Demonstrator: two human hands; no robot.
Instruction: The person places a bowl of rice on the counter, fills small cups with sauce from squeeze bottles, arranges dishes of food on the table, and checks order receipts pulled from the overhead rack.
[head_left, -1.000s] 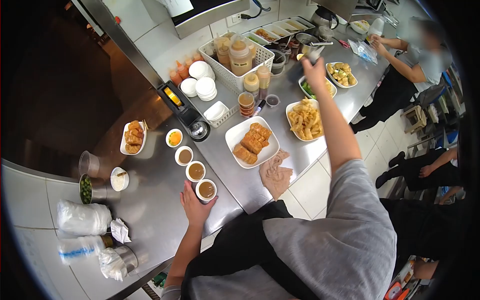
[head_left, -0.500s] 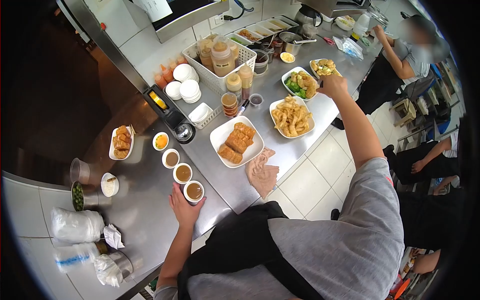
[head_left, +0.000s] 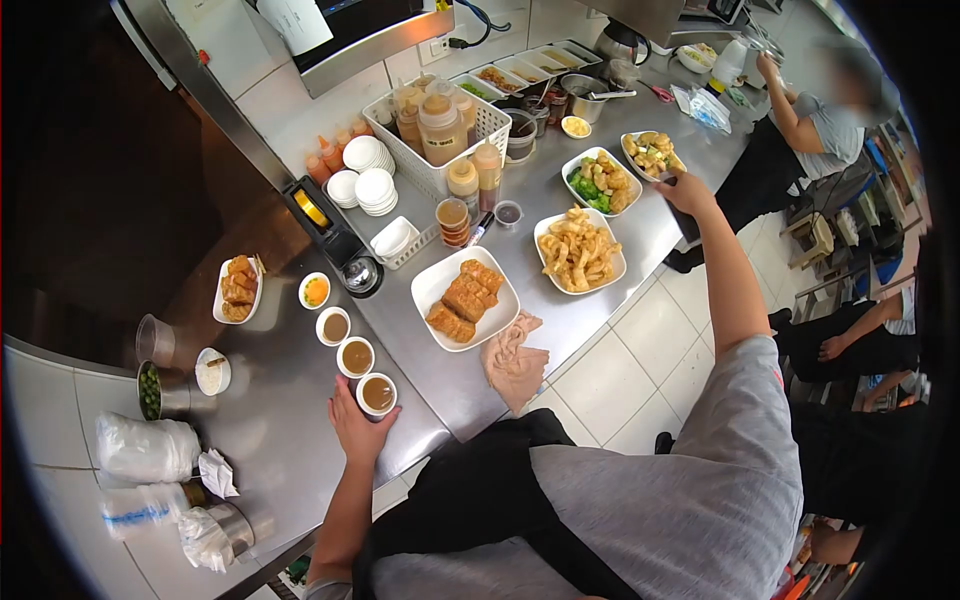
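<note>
My left hand [head_left: 361,428] curls around the nearest white cup of brown sauce [head_left: 377,394], thumb on one side and fingers on the other. Two similar sauce cups [head_left: 355,357] and a cup with orange-yellow contents [head_left: 314,291] continue the row. Over the counter's front edge, my right hand [head_left: 690,194] is closed on a dark flat object [head_left: 687,222], whose kind I cannot make out. Near that hand are a dish of fried pieces with pale cubes [head_left: 653,154], a dish with broccoli [head_left: 600,182] and a dish of fried strips [head_left: 579,251].
A square plate of browned rolls [head_left: 465,300] sits mid-counter beside a crumpled cloth [head_left: 516,360]. Behind it stand a white basket of sauce bottles [head_left: 440,125] and stacked lids [head_left: 375,190]. A co-worker [head_left: 815,130] stands at the far right; other people are lower down.
My right hand has drawn back from above the far dish to beside the counter edge, uncovering that dish. My left hand stays at the nearest sauce cup. The view has shifted slightly.
</note>
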